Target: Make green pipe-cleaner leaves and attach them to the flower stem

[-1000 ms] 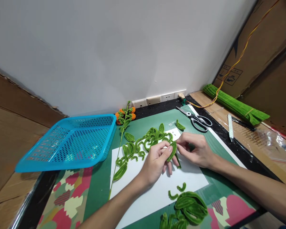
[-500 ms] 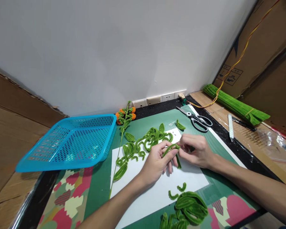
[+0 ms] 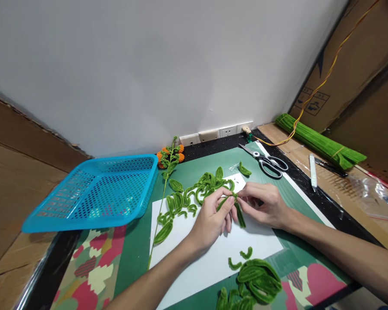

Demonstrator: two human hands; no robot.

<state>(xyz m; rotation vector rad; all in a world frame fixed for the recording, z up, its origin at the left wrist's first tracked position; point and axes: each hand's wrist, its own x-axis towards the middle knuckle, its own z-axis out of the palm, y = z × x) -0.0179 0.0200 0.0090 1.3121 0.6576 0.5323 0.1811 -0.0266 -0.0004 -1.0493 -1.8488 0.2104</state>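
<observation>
Between both hands, above a white sheet (image 3: 197, 267), is a bent green pipe cleaner (image 3: 240, 216). My left hand (image 3: 213, 217) pinches it between thumb and fingers, and one length dangles below the fingertips. My right hand (image 3: 263, 202) closes its thumb and forefinger at the bend, with its other fingers curled in. Beyond my left hand lie several green pipe-cleaner leaves (image 3: 177, 201) and curled bits. Closer to me, a heap of looped leaves (image 3: 260, 280) rests near two short curved pieces (image 3: 241, 258).
A blue plastic basket (image 3: 93, 219) stands at the left, beside a stem with orange flowers (image 3: 166, 185). Scissors (image 3: 268, 163) lie on the green mat (image 3: 210, 161). At the right are a bundle of green pipe cleaners (image 3: 320, 140), a white pen-like tool (image 3: 313, 172) and a yellow-red wire (image 3: 325, 79).
My right fingertips have moved slightly left to meet the left ones at the bend. The pipe cleaner's upper arc has dropped and turned, and its dangling end now looks wider.
</observation>
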